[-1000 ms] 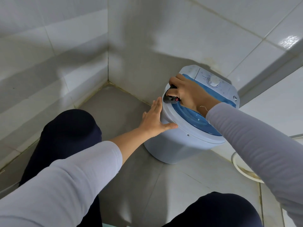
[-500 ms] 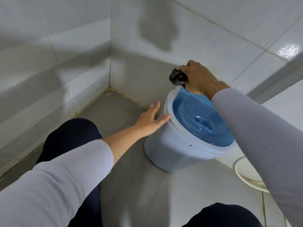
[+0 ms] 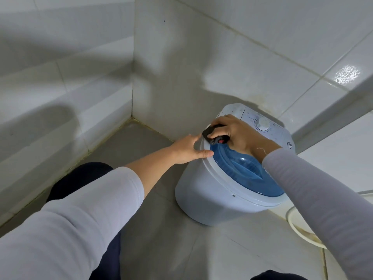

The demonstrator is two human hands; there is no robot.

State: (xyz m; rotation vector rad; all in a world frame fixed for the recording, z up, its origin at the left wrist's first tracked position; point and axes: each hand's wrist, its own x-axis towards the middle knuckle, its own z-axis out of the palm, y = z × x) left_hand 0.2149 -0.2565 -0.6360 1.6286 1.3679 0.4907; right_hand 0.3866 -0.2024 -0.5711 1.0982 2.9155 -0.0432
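A small pale-blue washing machine [image 3: 214,201] with a translucent blue lid [image 3: 246,174] stands on the tiled floor against the wall. Its white control panel with a round dial [image 3: 262,124] faces up at the back. My right hand [image 3: 236,134] grips a small dark cloth with a red spot [image 3: 212,135] and presses it on the machine's white rim at the lid's far-left edge. Against the machine's left side lies my left hand [image 3: 190,149], fingers straight, with the thumb on the rim.
White tiled walls meet in a corner [image 3: 132,116] just left of the machine. My dark-trousered knees [image 3: 80,178] are low at left and bottom right. A white basin's rim [image 3: 296,225] shows at the right edge on the grey floor.
My right hand has come down with the cloth from above the lid's back edge onto the rim at the left. The control panel is in view again. My left hand stays on the side.
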